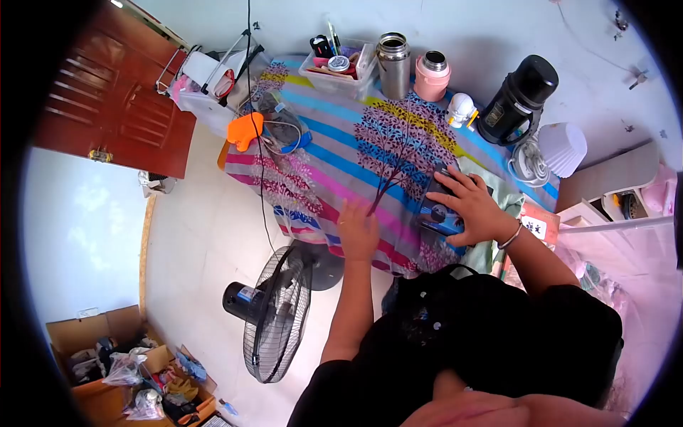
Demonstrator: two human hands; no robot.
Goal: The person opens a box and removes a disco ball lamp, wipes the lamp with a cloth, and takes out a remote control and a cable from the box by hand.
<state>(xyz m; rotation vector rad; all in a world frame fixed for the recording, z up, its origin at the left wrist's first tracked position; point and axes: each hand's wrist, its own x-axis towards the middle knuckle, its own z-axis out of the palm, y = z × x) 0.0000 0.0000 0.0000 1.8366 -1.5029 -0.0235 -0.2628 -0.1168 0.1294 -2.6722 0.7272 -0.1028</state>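
My left hand (358, 229) lies flat on the patterned tablecloth (334, 153) near the table's front edge, fingers apart, holding nothing. To its right, my right hand (473, 208) rests with spread fingers on top of a dark box (432, 213). That box lies on the cloth, partly covered by the hand. A pale green cloth (509, 196) is beside and partly under my right forearm. Near the left side of the table an orange glue gun-like tool (245, 131) with a pale cord lies next to a clear plastic bag (281, 114).
Along the wall stand a plastic bin (340, 78), a steel flask (393, 66), a pink cup (432, 75), a small white figure (461, 109) and a black thermos (518, 99). A black fan (277, 313) stands on the floor, and a dark cable hangs down across the table's left part.
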